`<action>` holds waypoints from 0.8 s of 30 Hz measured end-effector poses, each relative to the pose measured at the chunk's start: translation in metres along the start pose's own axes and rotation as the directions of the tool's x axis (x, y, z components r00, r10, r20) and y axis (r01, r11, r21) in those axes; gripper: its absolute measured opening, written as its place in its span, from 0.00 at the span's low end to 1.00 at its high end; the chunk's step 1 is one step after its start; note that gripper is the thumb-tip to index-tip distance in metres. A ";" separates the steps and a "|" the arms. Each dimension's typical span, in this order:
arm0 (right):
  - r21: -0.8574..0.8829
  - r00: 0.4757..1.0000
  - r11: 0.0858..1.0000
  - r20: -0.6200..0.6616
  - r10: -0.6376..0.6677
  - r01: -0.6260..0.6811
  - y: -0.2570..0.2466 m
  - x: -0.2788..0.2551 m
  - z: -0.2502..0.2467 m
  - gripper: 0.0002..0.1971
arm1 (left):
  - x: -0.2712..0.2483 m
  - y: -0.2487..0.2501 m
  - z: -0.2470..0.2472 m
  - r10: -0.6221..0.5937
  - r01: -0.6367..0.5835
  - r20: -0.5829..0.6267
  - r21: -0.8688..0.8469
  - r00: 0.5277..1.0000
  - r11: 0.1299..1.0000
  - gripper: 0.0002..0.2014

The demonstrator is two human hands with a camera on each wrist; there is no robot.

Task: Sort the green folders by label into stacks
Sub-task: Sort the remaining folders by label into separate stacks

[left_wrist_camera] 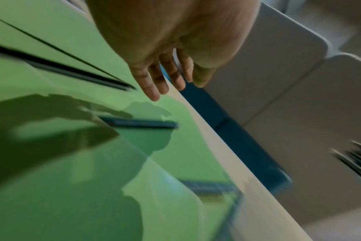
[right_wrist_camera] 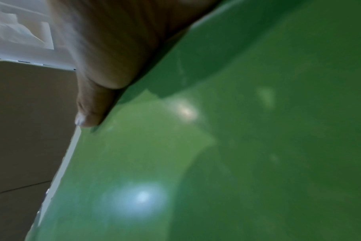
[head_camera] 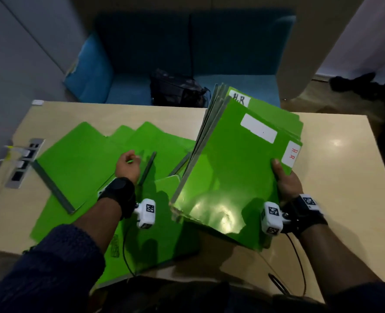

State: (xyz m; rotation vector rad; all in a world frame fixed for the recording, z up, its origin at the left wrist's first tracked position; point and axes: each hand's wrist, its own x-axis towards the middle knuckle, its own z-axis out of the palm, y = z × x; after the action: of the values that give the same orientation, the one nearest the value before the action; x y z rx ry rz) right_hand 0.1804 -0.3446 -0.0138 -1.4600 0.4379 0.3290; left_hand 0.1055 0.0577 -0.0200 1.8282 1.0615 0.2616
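- Right hand (head_camera: 287, 184) grips a bundle of green folders (head_camera: 236, 168) by its right edge, thumb clamped on top, the bundle tilted above the table (head_camera: 336, 177).
- The top folder's side tab (head_camera: 291, 153) reads "H.R" in red; a folder further back shows "H.R" too.
- Left hand (head_camera: 128, 164) hovers over the loose spread of green folders (head_camera: 78, 168) on the table's left half, fingers (left_wrist_camera: 153, 88) extended and relaxed, holding nothing.
- Looks like mid-sort: one label is being gathered, the spread is not yet sorted.
- Next move likely calls for picking a folder from the spread and reading its label; most labels there are out of sight.
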 end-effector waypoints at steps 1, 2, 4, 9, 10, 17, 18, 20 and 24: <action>-0.016 1.000 1.000 0.001 -0.003 0.003 0.001 0.003 0.012 0.50 | 0.009 -0.011 -0.017 -0.036 0.037 -0.054 0.015 0.998 0.999 0.18; -0.030 1.000 1.000 0.012 -0.002 0.002 0.004 0.006 0.024 0.51 | 0.015 -0.022 -0.035 -0.070 0.073 -0.096 0.027 0.993 0.997 0.18; -0.059 0.999 0.998 0.046 0.012 -0.009 0.007 0.004 0.049 0.45 | 0.025 -0.045 -0.070 -0.107 0.122 -0.161 0.084 0.981 0.989 0.21; -0.227 0.998 0.973 0.032 0.058 -0.049 0.032 0.009 0.088 0.22 | 0.037 -0.105 -0.125 -0.139 0.132 -0.035 0.593 0.990 0.794 0.38; -0.268 0.997 0.962 0.025 0.067 -0.058 0.038 0.009 0.092 0.25 | 0.034 -0.113 -0.129 -0.168 0.125 0.002 0.658 0.986 0.742 0.42; -0.412 0.989 0.899 -0.037 0.145 -0.147 0.065 0.004 0.090 0.36 | 0.021 -0.138 -0.141 -0.149 0.184 -0.108 0.553 0.983 0.813 0.28; -0.434 0.988 0.888 -0.037 0.150 -0.151 0.067 0.003 0.089 0.40 | 0.021 -0.138 -0.147 -0.173 0.244 -0.185 0.500 0.967 0.831 0.27; -0.464 0.985 0.870 -0.039 0.167 -0.166 0.068 0.004 0.087 0.45 | 0.022 -0.133 -0.157 -0.346 0.448 -0.308 0.383 0.886 0.808 0.36; -0.479 0.974 0.848 -0.083 0.213 -0.226 0.066 0.006 0.088 0.45 | 0.030 -0.122 -0.167 -0.626 0.662 -0.220 0.186 0.748 0.726 0.52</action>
State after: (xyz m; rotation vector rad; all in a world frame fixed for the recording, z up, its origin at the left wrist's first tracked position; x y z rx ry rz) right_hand 0.1621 -0.2516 -0.0699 -1.9131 0.5740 0.6403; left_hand -0.0415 0.2053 -0.0435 1.5413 1.8385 -0.1831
